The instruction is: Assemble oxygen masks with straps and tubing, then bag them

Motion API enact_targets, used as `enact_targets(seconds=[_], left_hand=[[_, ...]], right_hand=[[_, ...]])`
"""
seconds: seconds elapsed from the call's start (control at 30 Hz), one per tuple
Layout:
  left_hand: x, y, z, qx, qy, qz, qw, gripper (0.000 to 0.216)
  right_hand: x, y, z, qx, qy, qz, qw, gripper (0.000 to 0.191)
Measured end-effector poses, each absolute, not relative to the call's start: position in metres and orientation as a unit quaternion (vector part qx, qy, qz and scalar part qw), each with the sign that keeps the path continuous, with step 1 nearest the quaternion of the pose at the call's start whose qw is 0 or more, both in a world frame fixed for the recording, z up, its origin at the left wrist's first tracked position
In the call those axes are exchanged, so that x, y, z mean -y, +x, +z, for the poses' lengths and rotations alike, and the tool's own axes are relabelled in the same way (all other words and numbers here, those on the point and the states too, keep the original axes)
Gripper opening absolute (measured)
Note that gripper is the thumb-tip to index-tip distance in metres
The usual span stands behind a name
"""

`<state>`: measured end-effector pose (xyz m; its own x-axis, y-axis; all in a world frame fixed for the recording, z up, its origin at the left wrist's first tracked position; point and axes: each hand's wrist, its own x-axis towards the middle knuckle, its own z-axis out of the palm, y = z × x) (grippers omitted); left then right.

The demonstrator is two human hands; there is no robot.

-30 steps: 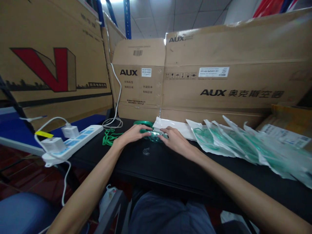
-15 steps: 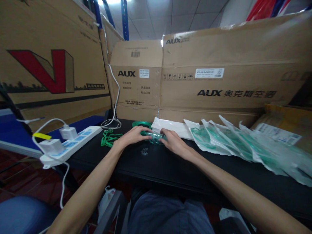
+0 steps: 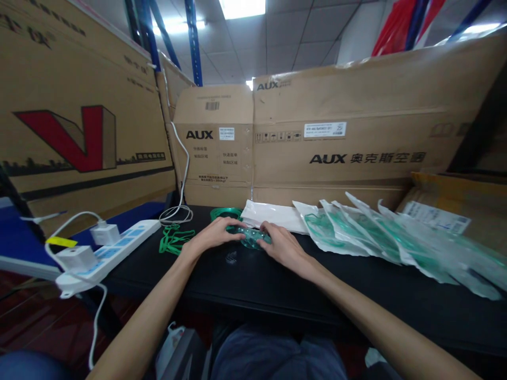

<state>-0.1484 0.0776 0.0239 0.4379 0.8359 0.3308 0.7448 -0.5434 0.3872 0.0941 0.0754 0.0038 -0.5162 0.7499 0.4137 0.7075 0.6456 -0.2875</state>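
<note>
Between my two hands is a translucent green plastic piece (image 3: 253, 238), perhaps a breathing mask, low over the black tabletop. My left hand (image 3: 222, 232) grips its left end, thumb toward me. At the right end, my right hand (image 3: 279, 240) has its fingers curled onto the plastic. Just behind my left hand lies a coil of green tubing (image 3: 225, 212). To its left is a heap of flat green straps (image 3: 174, 239). A small clear plastic bit (image 3: 231, 257) rests on the table in front of the hands.
White pouches (image 3: 273, 215) lie behind my right hand. Several clear-fronted packets with green contents (image 3: 336, 232) fan out to the right. On the left are a white power strip (image 3: 114, 256) with plugs and a cable (image 3: 182, 158). Cardboard sheets (image 3: 336, 105) wall the back.
The camera view has tilted up slightly, so the scene sits lower. Both hands keep their hold on the green piece, which seems turned slightly.
</note>
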Motion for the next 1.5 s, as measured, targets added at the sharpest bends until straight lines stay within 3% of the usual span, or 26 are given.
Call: enact_targets(seconds=[0.43, 0.7, 1.0, 1.5], left_hand=[[-0.08, -0.162, 0.022, -0.489, 0.829, 0.257, 0.085, 0.036], [-0.073, -0.159, 0.025, -0.478, 0.828, 0.288, 0.062, 0.047], [0.002, -0.152, 0.006, -0.479, 0.843, 0.242, 0.011, 0.03], [0.014, -0.153, -0.015, -0.461, 0.848, 0.258, 0.047, 0.024]], right_hand=[[-0.091, 0.109, -0.001, 0.844, -0.431, 0.087, 0.308, 0.017], [-0.069, 0.119, 0.009, 0.841, -0.411, 0.103, 0.337, 0.021], [-0.011, 0.119, -0.013, 0.841, -0.381, 0.139, 0.359, 0.027], [-0.009, 0.122, -0.017, 0.84, -0.348, 0.156, 0.386, 0.027]])
